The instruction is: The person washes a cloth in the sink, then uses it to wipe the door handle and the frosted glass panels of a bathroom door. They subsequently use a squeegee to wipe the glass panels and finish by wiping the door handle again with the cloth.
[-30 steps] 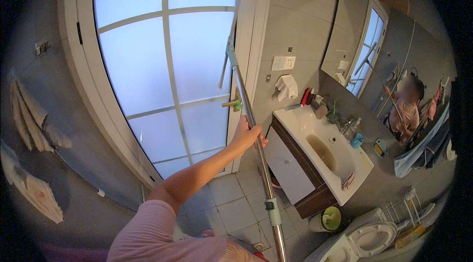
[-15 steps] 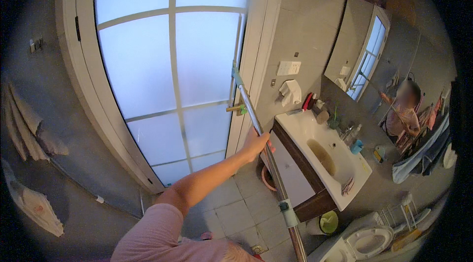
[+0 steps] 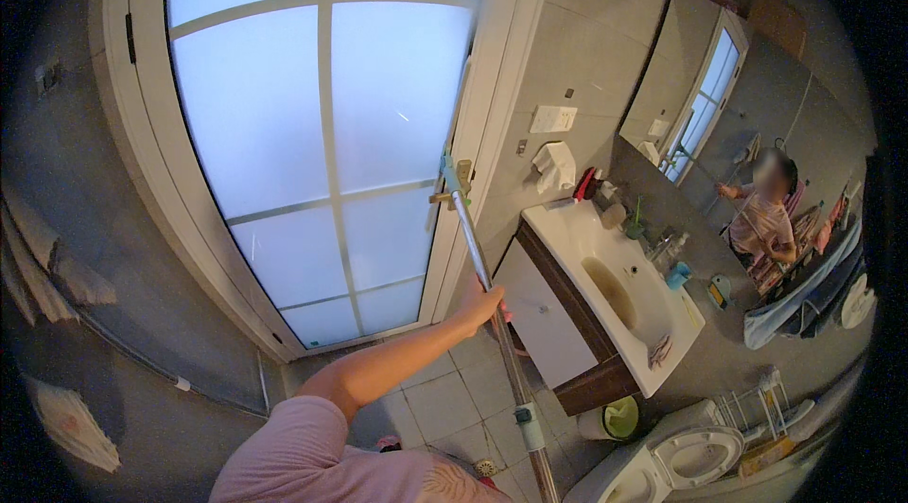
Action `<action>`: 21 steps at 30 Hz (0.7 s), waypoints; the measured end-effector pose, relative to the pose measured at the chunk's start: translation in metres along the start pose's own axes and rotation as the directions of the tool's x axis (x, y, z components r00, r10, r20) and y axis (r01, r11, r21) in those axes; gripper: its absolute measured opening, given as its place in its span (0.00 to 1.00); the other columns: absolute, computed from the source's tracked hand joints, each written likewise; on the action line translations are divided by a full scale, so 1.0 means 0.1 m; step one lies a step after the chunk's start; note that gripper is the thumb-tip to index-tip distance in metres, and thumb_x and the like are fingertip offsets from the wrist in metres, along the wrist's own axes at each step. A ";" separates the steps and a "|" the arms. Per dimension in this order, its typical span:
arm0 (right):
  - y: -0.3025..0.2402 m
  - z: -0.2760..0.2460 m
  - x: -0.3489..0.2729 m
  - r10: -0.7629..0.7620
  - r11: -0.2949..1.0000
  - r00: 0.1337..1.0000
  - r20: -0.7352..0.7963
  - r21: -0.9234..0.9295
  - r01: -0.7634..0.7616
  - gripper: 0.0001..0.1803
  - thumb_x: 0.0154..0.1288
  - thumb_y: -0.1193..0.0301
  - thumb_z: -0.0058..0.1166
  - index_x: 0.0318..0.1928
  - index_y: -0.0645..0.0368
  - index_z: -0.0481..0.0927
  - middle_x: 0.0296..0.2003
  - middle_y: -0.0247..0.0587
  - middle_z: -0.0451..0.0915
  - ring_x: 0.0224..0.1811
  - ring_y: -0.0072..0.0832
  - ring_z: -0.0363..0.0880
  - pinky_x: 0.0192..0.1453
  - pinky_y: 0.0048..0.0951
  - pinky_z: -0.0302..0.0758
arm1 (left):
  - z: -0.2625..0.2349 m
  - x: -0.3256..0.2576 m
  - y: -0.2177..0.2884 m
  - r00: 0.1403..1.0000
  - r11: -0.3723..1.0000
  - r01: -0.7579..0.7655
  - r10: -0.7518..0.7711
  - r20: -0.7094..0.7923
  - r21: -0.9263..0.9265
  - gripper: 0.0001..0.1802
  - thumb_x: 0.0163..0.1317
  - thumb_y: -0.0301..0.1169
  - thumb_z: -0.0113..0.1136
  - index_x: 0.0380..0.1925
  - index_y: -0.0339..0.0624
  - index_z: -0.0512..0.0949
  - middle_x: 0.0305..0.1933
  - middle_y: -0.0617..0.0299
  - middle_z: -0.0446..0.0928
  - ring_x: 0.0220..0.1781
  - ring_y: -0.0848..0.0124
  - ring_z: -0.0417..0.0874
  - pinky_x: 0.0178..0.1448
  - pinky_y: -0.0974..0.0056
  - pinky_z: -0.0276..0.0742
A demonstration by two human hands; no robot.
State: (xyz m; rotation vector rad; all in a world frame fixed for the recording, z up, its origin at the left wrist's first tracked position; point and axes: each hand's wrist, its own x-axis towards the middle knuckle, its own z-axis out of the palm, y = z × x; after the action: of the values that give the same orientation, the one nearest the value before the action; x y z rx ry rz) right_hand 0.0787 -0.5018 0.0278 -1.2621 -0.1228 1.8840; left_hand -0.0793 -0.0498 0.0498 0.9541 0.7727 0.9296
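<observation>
My left hand point(image 3: 480, 308) is closed around the metal shaft of a long telescopic pole point(image 3: 477, 251). The pole slants from the lower edge up to the door, with a pale green collar point(image 3: 529, 427) on its lower part. At its far end is a pale green head point(image 3: 448, 171) with a long narrow bar, seen nearly edge-on against the right side of the frosted glass door point(image 3: 397, 106). The head is level with the brass-coloured door handle point(image 3: 462, 174) and partly overlaps it. My right hand is outside the direct view.
Right of the door stands a white washbasin point(image 3: 669, 333) on a brown-and-white cabinet point(image 3: 544, 314), below a mirror point(image 3: 757, 106). A bin point(image 3: 619, 419) and a toilet point(image 3: 695, 451) stand at the lower right. Cloths point(image 3: 47, 267) hang on the left wall.
The pole's head has slid down the door's right edge, from above the handle to its level. My left hand has moved slightly down and left with the pole, still gripping it.
</observation>
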 end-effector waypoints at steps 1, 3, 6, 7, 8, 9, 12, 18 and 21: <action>0.02 0.02 0.03 -0.007 1.000 1.000 -0.003 -0.007 0.007 0.18 0.61 0.57 0.44 0.49 0.51 0.69 0.18 0.28 0.62 0.12 0.14 0.55 0.11 0.14 0.52 | 0.00 -0.04 0.02 0.999 1.000 0.007 -0.007 -0.047 -0.006 0.09 0.54 0.23 0.43 0.32 0.37 0.55 0.21 0.57 0.65 0.16 0.67 0.72 0.22 0.61 0.79; 0.05 0.03 0.09 -0.023 1.000 1.000 -0.012 -0.019 0.023 0.18 0.61 0.57 0.44 0.48 0.52 0.69 0.18 0.28 0.62 0.12 0.14 0.55 0.11 0.14 0.52 | 0.01 -0.04 0.01 0.997 1.000 0.012 -0.013 -0.075 -0.005 0.06 0.54 0.23 0.43 0.30 0.37 0.57 0.20 0.57 0.65 0.16 0.68 0.71 0.22 0.61 0.80; 0.10 -0.01 0.16 -0.030 0.999 1.000 -0.002 -0.042 0.030 0.18 0.61 0.57 0.44 0.47 0.53 0.69 0.18 0.28 0.62 0.12 0.14 0.55 0.11 0.14 0.52 | -0.06 0.09 -0.08 1.000 1.000 0.008 -0.007 -0.011 0.024 0.09 0.54 0.23 0.43 0.33 0.38 0.55 0.20 0.58 0.64 0.17 0.69 0.70 0.23 0.60 0.81; 0.13 -0.02 0.18 -0.033 0.998 0.999 0.001 -0.045 0.033 0.18 0.61 0.57 0.44 0.47 0.53 0.69 0.18 0.28 0.63 0.12 0.14 0.55 0.11 0.14 0.52 | -0.07 0.11 -0.11 1.000 0.999 0.014 -0.015 0.024 0.039 0.10 0.54 0.23 0.43 0.34 0.39 0.54 0.20 0.58 0.63 0.17 0.69 0.70 0.24 0.60 0.81; 0.16 -0.06 0.18 -0.031 0.998 1.000 0.004 -0.048 0.031 0.18 0.61 0.58 0.44 0.47 0.53 0.69 0.18 0.28 0.63 0.12 0.14 0.55 0.11 0.14 0.52 | -0.07 0.13 -0.15 0.998 0.998 0.020 -0.024 0.059 0.054 0.11 0.55 0.23 0.43 0.35 0.39 0.54 0.20 0.58 0.63 0.18 0.69 0.69 0.24 0.60 0.81; 0.17 -0.08 0.19 -0.027 0.998 1.000 0.011 -0.050 0.027 0.18 0.61 0.58 0.45 0.47 0.53 0.70 0.18 0.28 0.63 0.12 0.14 0.56 0.11 0.14 0.52 | -0.07 0.14 -0.19 1.000 1.000 0.003 -0.004 0.010 0.028 0.12 0.55 0.23 0.44 0.35 0.40 0.53 0.21 0.58 0.63 0.18 0.69 0.69 0.24 0.59 0.81; 0.15 -0.08 0.14 -0.017 0.999 0.999 0.035 -0.036 0.018 0.18 0.61 0.58 0.45 0.46 0.54 0.70 0.18 0.28 0.63 0.12 0.14 0.56 0.11 0.14 0.53 | -0.05 0.13 -0.31 0.997 1.000 -0.022 0.022 -0.072 -0.003 0.13 0.56 0.25 0.45 0.36 0.40 0.53 0.23 0.58 0.63 0.20 0.70 0.69 0.26 0.59 0.82; -0.05 0.23 -0.01 0.075 0.996 0.994 -0.080 -0.031 -0.078 0.18 0.58 0.58 0.49 0.43 0.57 0.72 0.21 0.25 0.69 0.15 0.13 0.61 0.17 0.13 0.58 | -0.14 0.04 -0.51 0.988 0.994 0.099 -0.091 -0.121 0.056 0.13 0.56 0.25 0.45 0.37 0.40 0.53 0.25 0.58 0.63 0.22 0.70 0.70 0.25 0.59 0.82; 0.27 -0.09 0.23 0.017 0.996 0.984 -0.178 -0.078 -0.031 0.17 0.58 0.59 0.49 0.43 0.56 0.73 0.24 0.25 0.72 0.17 0.14 0.63 0.20 0.15 0.61 | -0.23 0.06 -0.58 0.987 0.992 0.117 -0.111 -0.114 0.045 0.13 0.54 0.24 0.46 0.36 0.38 0.54 0.25 0.57 0.63 0.21 0.69 0.71 0.24 0.59 0.82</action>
State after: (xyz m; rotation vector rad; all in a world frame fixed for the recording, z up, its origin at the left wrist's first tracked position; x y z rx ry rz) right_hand 0.0665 -0.5067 -0.0065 -1.4860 -0.0895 1.7925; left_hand -0.0788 -0.0530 -0.0131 0.8993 0.9401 0.8712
